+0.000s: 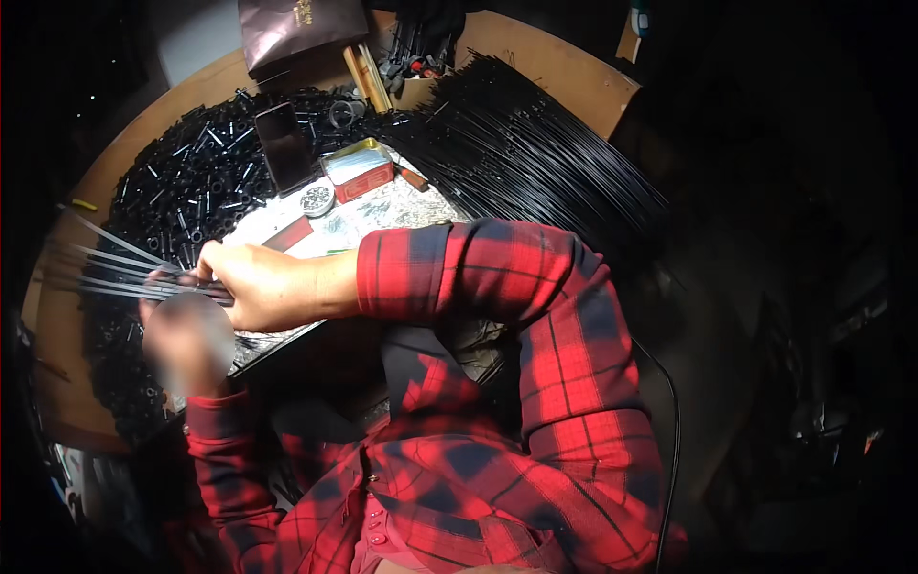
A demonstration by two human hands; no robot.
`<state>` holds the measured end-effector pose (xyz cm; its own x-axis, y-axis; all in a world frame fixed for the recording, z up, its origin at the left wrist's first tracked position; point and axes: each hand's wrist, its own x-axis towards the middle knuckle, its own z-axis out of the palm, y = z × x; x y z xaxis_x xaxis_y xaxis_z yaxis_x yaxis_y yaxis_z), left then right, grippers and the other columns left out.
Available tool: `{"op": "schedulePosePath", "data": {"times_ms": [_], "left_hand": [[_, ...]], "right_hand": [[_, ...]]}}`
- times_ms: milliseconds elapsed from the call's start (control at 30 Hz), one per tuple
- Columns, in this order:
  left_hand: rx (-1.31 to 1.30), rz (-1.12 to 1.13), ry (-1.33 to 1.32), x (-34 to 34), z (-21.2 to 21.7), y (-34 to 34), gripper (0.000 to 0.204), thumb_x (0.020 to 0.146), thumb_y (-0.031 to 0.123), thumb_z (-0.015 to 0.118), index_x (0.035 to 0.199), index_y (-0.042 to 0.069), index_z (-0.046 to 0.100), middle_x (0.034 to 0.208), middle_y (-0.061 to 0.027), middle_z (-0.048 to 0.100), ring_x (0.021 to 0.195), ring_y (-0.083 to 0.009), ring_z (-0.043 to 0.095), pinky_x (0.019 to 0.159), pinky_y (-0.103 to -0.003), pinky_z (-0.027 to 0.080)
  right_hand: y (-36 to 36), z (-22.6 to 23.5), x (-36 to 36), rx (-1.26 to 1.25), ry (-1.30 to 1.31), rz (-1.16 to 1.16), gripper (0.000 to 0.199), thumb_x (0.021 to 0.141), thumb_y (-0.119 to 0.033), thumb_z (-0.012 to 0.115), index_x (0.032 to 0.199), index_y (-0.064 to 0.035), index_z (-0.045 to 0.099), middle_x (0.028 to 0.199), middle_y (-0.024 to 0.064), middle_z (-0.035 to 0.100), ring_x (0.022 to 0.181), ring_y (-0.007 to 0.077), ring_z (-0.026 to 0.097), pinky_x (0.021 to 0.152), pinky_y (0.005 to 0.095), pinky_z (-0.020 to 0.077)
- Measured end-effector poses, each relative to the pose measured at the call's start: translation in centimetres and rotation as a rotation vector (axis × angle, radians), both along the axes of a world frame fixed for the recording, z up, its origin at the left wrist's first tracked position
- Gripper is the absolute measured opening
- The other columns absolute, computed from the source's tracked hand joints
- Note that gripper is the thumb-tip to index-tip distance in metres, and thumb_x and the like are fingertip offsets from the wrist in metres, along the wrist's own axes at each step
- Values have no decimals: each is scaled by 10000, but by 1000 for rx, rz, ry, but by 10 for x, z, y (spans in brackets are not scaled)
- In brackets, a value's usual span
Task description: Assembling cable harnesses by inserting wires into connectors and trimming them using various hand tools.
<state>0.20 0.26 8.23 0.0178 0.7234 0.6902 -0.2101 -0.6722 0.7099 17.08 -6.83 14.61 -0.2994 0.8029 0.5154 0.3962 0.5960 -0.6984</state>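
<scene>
Two hands hold thin rods over a round desk.

The right hand has its fingers shut around grey rods. The left hand is blurred just below, touching them; its grip is unclear. Small black parts lie piled beside.

Both hands grip thin rods over table.

A dark phone lies face up on the round wooden worktop, partly over a heap of small black tubular parts. Just right of it sit a red-sided box and a small round tin. A fanned mass of long black rods fills the right side (count indeterminable). A brown bag stands at the far edge.
</scene>
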Motion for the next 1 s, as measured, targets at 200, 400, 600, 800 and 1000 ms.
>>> {"op": "schedulePosePath", "data": {"times_ms": [200,400,600,800,1000], "left_hand": [[-25,147,3,-26,33,8,218,852,-15,541,1067,-51,535,950,-136,629,871,-169,602,813,-268,478],[-255,117,78,-49,50,6,135,848,25,565,955,-50,601,919,-122,634,840,-157,608,804,-252,477],[-476,-196,354,-45,65,18,109,835,46,590,900,-37,617,843,-97,637,788,-150,610,758,-235,486],[-137,-187,399,-20,62,73,179,838,35,578,999,-30,621,976,-109,636,878,-147,603,818,-249,468],[-35,-266,573,-6,-15,60,227,844,-25,534,1059,-29,607,1039,-105,629,959,-158,592,858,-259,449]], "right_hand": [[-36,2,21,-518,-100,238,394,713,-93,654,1022,48,455,744,155,592,616,230,608,502,334,482],[-62,-9,34,-764,110,333,398,784,-107,621,1079,64,416,679,83,549,492,143,553,384,267,441],[-81,-7,36,-864,281,416,365,879,-184,530,1113,56,386,646,52,522,474,118,529,386,254,436],[-67,-39,24,-790,458,246,265,909,-189,477,1031,42,434,650,56,551,496,120,557,422,253,455],[-36,-180,11,-516,150,117,270,898,-198,476,768,38,485,645,153,600,559,241,606,497,352,476]]}}
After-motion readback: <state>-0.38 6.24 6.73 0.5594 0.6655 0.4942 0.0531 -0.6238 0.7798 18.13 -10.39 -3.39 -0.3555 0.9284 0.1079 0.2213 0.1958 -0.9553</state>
